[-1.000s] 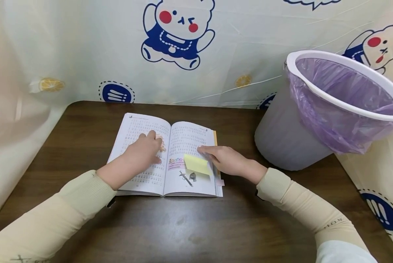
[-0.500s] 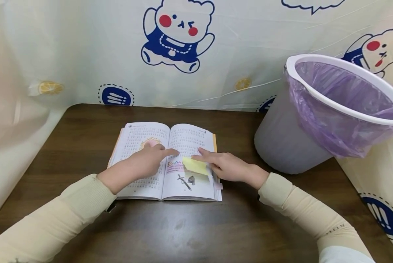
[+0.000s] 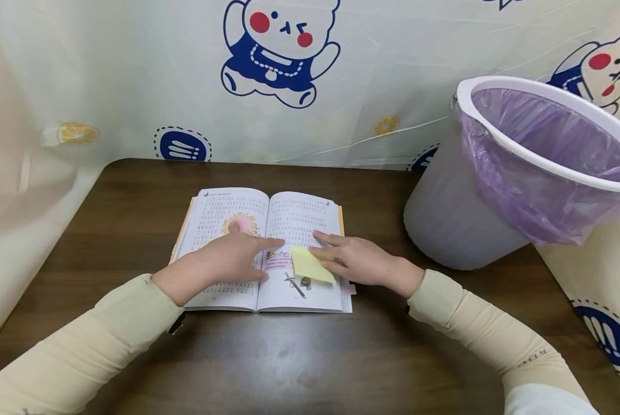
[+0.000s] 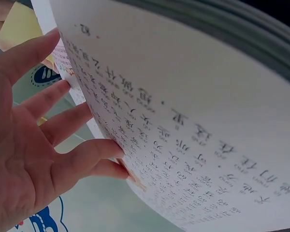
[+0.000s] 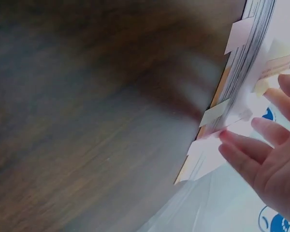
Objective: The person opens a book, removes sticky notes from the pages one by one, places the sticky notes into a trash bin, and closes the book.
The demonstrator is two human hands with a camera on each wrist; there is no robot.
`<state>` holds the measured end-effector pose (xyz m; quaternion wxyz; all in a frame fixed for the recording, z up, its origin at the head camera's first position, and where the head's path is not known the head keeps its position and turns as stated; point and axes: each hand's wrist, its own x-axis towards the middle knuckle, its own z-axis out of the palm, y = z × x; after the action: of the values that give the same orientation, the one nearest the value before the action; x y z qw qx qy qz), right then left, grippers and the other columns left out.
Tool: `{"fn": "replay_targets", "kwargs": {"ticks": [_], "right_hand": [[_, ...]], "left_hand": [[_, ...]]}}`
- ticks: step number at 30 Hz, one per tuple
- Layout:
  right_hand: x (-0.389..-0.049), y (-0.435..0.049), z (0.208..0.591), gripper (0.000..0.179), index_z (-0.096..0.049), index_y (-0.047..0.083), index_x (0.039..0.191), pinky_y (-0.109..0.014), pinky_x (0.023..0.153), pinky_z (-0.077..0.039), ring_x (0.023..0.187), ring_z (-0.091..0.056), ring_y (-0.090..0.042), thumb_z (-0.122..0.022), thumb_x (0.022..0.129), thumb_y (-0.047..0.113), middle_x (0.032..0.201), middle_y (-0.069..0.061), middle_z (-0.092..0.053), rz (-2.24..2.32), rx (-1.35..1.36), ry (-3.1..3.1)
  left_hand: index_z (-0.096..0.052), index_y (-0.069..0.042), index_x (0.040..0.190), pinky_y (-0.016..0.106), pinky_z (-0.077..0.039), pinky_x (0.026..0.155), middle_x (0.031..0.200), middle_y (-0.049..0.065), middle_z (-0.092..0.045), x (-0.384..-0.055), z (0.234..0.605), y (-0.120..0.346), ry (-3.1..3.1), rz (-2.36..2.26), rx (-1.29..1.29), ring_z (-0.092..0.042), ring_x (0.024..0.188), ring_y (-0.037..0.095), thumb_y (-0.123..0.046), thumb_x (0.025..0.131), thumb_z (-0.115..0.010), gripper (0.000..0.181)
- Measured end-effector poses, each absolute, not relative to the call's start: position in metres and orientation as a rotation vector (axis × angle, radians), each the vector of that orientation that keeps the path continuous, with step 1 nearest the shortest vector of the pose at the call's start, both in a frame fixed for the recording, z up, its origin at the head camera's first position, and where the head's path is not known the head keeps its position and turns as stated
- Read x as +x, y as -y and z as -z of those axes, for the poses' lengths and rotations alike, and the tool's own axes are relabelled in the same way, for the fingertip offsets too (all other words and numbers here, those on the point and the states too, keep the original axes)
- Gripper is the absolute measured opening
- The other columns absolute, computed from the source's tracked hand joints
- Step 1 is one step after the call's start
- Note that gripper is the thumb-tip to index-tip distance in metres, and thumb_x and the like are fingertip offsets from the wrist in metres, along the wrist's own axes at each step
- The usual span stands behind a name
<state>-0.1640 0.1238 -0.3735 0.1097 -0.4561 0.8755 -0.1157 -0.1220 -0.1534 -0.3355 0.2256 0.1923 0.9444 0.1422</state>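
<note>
At the far left, a pale hanging sheet printed with cartoon figures (image 3: 25,98) drops beside the rounded rear corner of a dark brown wood-grain table (image 3: 289,363), bearing a yellow citrus-slice print (image 3: 78,133). The table runs across the view, its near part shining under a soft patch of light. A long cream sleeve (image 3: 82,346) leads to the left hand (image 3: 222,256), its fingers spread and touching the left page, the forefinger reaching across the fold. That page belongs to an open paperback book with white printed pages (image 3: 294,216), lying at the middle of the table; behind it the sheet shows a winking white bear in blue (image 3: 276,63). On the right page sits a small square of pale yellow paper (image 3: 305,266), and the right hand (image 3: 367,262) lies over its edge, fingers extended and apart. Paper tabs (image 5: 239,35) jut from the book's outer edge. Further right stands a tall grey round bin (image 3: 445,219) with a white rim (image 3: 496,82) and a translucent purple plastic liner (image 3: 522,196), in front of more printed sheet.
</note>
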Motion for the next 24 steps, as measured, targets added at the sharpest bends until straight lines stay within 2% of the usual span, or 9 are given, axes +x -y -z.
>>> {"fn": "replay_targets", "kwargs": {"ticks": [3, 9, 13, 17, 21, 24], "right_hand": [[-0.160, -0.121, 0.373, 0.044, -0.062, 0.012, 0.143, -0.043, 0.101, -0.051, 0.133, -0.056, -0.027, -0.069, 0.101, 0.024, 0.154, -0.012, -0.048, 0.219, -1.452, -2.637], [-0.152, -0.114, 0.374, 0.040, -0.070, 0.008, 0.134, -0.041, 0.091, -0.053, 0.118, -0.063, -0.026, -0.076, 0.095, 0.019, 0.135, -0.009, -0.065, 0.031, -1.634, -2.764], [-0.148, -0.108, 0.375, 0.039, -0.071, 0.006, 0.131, -0.037, 0.085, -0.053, 0.107, -0.060, -0.026, -0.075, 0.093, 0.001, 0.122, -0.010, -0.062, 0.049, -1.732, -2.743], [-0.144, -0.101, 0.378, 0.053, -0.060, 0.004, 0.143, -0.031, 0.073, -0.054, 0.094, -0.057, -0.023, -0.069, 0.092, -0.009, 0.118, -0.012, -0.059, 0.052, -1.721, -2.649], [-0.141, -0.094, 0.380, 0.057, -0.051, 0.005, 0.151, -0.024, 0.062, -0.047, 0.080, -0.051, -0.017, -0.066, 0.096, 0.001, 0.113, -0.011, -0.056, 0.106, -1.588, -2.604], [-0.139, -0.091, 0.379, 0.061, -0.049, 0.006, 0.152, -0.023, 0.064, -0.046, 0.080, -0.050, -0.014, -0.070, 0.098, 0.026, 0.115, -0.009, -0.055, 0.158, -1.488, -2.594]], "left_hand": [[-0.050, -0.024, 0.154, 0.029, -0.043, 0.053, 0.137, 0.016, -0.064, -0.121, 0.337, 0.153, -2.601, -0.387, 0.529, -0.061, 0.066, 0.017, -0.029, 0.089, -0.082, 0.072], [-0.049, -0.022, 0.155, 0.029, -0.045, 0.054, 0.143, 0.015, -0.059, -0.120, 0.339, 0.151, -2.603, -0.401, 0.551, -0.063, 0.072, 0.015, -0.037, 0.088, -0.083, 0.076], [-0.049, -0.019, 0.155, 0.030, -0.045, 0.057, 0.141, 0.016, -0.061, -0.119, 0.340, 0.151, -2.599, -0.412, 0.569, -0.062, 0.072, 0.014, -0.040, 0.087, -0.083, 0.079], [-0.049, -0.020, 0.155, 0.031, -0.048, 0.060, 0.145, 0.014, -0.059, -0.118, 0.340, 0.151, -2.603, -0.395, 0.564, -0.064, 0.078, 0.015, -0.040, 0.087, -0.083, 0.079], [-0.049, -0.019, 0.155, 0.033, -0.051, 0.064, 0.148, 0.013, -0.056, -0.119, 0.340, 0.149, -2.611, -0.366, 0.582, -0.065, 0.089, 0.017, -0.041, 0.087, -0.082, 0.079], [-0.048, -0.018, 0.155, 0.036, -0.053, 0.066, 0.148, 0.013, -0.056, -0.120, 0.339, 0.149, -2.614, -0.341, 0.586, -0.066, 0.094, 0.019, -0.041, 0.088, -0.082, 0.079]]}}
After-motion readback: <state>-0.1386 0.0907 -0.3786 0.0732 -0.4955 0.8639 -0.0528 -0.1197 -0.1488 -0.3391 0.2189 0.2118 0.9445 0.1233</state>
